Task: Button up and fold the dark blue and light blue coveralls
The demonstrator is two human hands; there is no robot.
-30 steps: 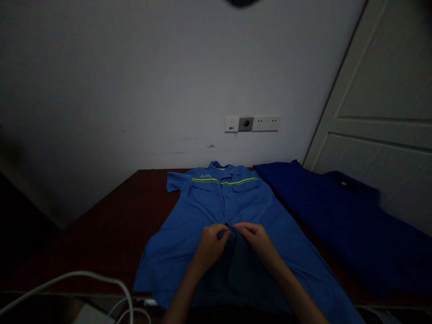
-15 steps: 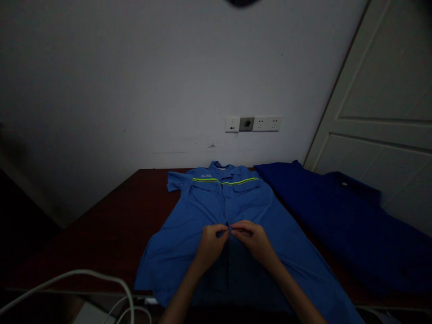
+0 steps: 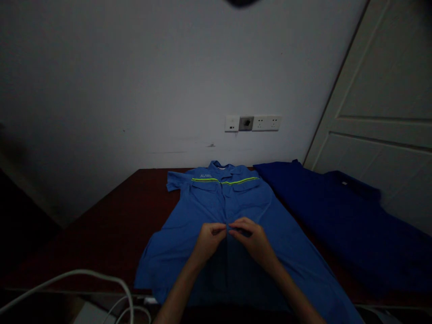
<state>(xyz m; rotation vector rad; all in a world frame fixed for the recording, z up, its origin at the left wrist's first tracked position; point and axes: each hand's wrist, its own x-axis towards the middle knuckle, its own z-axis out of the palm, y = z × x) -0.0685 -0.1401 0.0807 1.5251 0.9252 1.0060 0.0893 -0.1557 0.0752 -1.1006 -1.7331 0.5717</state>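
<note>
A blue short-sleeved work shirt [image 3: 202,207] lies front up, collar toward the wall, with a yellow-green stripe across the chest. Its lower part hangs over the table's near edge. Over the front placket, my left hand [image 3: 209,238] pinches the shirt's edge between thumb and fingers. Close beside it, my right hand [image 3: 252,237] is closed in a pinch on the other side of the same front opening. The fingertips of both hands nearly meet. Any button between them is too small and dark to make out.
A darker blue garment [image 3: 324,216] is spread on the right of the dark red table [image 3: 135,211]. A white cable [image 3: 91,272] loops at the lower left. Wall sockets [image 3: 266,123] sit above the table's back edge, and a white door [image 3: 381,112] stands at the right.
Both hands have shifted very slightly up and left along the placket. The fingertips remain close together, and the shirt lies as before.
</note>
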